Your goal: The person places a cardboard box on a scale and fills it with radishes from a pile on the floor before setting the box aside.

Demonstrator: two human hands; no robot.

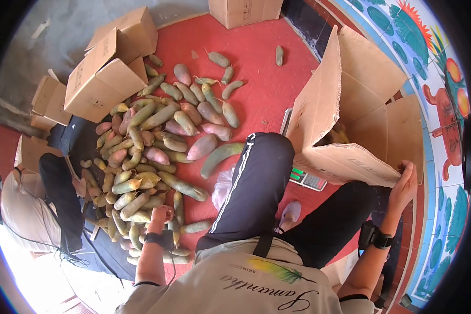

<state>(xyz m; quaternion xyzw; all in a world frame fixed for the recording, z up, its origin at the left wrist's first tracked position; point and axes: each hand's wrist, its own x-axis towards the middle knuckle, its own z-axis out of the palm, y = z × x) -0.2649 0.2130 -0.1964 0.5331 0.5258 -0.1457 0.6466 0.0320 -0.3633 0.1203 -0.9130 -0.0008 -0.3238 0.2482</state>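
Note:
My left hand [162,214] is at the lower edge of a large pile of long green and pink root vegetables [141,178], its fingers curled; what they hold, if anything, is hidden. Over on the right, my right hand [404,186] grips the flap edge of a big open cardboard box [358,163]. A few greenish vegetables show deep inside this box, mostly in shadow. Under its near side is a scale [307,179] with a lit green display and a keypad.
Several cardboard boxes [102,86] stand behind the pile at the upper left, another [245,11] at the top. A seated person [29,214] is at the far left. A plastic bag [223,188] lies by my knee on the red floor [256,68]. Painted tiles line the right wall.

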